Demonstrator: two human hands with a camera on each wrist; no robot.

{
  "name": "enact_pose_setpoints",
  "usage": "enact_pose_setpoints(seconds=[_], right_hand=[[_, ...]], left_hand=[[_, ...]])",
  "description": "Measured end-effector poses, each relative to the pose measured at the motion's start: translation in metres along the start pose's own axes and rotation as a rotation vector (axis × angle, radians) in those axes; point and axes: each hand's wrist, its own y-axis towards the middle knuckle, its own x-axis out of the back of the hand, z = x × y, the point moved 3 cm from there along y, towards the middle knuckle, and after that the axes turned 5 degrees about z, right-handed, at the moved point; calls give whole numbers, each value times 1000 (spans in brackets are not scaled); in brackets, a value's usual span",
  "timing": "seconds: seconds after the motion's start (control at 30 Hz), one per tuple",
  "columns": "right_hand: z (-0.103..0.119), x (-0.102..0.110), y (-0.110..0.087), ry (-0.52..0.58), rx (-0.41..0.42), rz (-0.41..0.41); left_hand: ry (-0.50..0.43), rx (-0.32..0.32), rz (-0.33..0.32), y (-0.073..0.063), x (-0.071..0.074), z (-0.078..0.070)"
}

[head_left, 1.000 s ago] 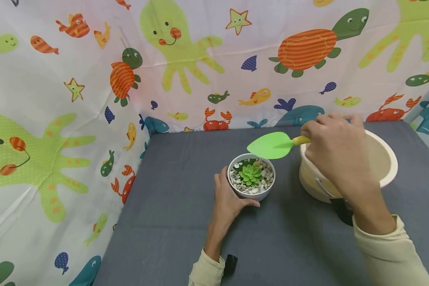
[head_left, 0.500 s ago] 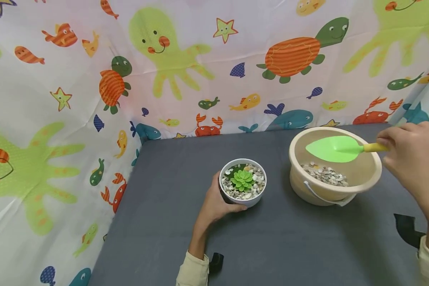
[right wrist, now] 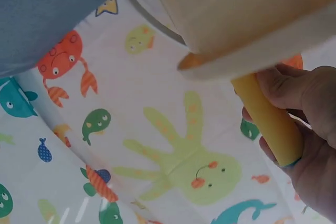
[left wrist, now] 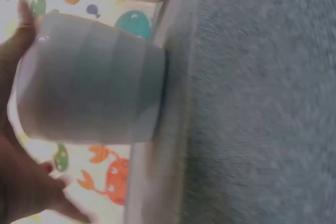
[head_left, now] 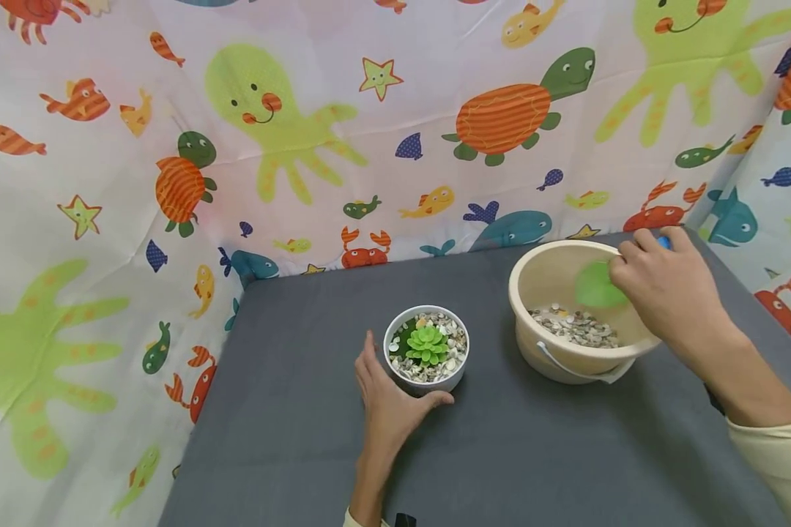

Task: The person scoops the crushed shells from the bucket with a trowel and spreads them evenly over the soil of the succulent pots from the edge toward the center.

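Within the spread of the left hand [head_left: 389,406], loose, no grip seen: 1 pot [left wrist: 100,82] with 1 plant [head_left: 427,344]. Just left of the right hand [head_left: 672,285], which grasps 1 trowel [head_left: 595,284]: 1 bucket [head_left: 546,274], shells [head_left: 573,327] inside. Step in hand, apparently scooping; next move likely calls for dipping the trowel low into the shells.

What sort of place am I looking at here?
Perhaps an indoor play or filming corner: a white fabric-looking backdrop printed with cartoon sea animals stands around a flat dark-grey tabletop, which bears a round cream plastic-looking bucket.
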Motion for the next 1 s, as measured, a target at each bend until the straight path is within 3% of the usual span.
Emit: enact_pose_setpoints(seconds=[0.1,0.2,0.27,0.33,0.4,0.5,0.6,0.8,1.0], right_hand=[[5,-10,2,-28,79,-50],[10,-19,5,-51,170,-79],[12,-24,7,-74,221,-80],[12,-27,8,-90,256,-68],[10,-28,8,-89,262,-39],[4,-27,5,-49,232,21],[0,-24,2,-5,196,86],[-1,-21,6,38,174,131],[-4,-25,4,154,61,203]], left_hand=[[-17,-139,-97,-3,3,-20],[0,-323,-153,-2,-6,-55],[33,-429,-117,0,-18,-80],[50,-491,-34,4,-33,-101],[64,-496,80,8,-49,-115],[53,-443,253,11,-71,-126],[37,-397,349,13,-83,-130],[55,-378,335,15,-84,-133],[42,-432,332,14,-91,-136]])
